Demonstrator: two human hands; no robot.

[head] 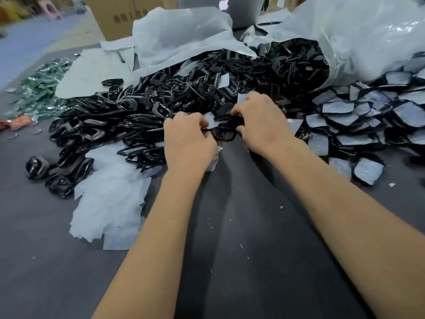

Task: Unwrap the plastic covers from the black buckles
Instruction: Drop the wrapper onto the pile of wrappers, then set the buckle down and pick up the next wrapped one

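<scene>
Pinching one buckle [224,132], both hands' grips [188,137] [259,120] sit amid buckle heaps [138,107].

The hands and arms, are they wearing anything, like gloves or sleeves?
No. The left hand and right hand are bare, with no gloves, and no rings or watch show. Both forearms are bare too; no sleeve shows anywhere in the view.

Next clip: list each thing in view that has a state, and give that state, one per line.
Left hand: pinching a plastic cover piece.
Right hand: gripping the black buckle between the hands.
Heap of bare black buckles: unwrapped, loose.
Pile of black buckles with pale plastic covers: still wrapped.
Stack of white plastic sheets: removed, discarded.
Large clear plastic bag: open, spilling buckles.
Grey laptop: lid up.
</scene>
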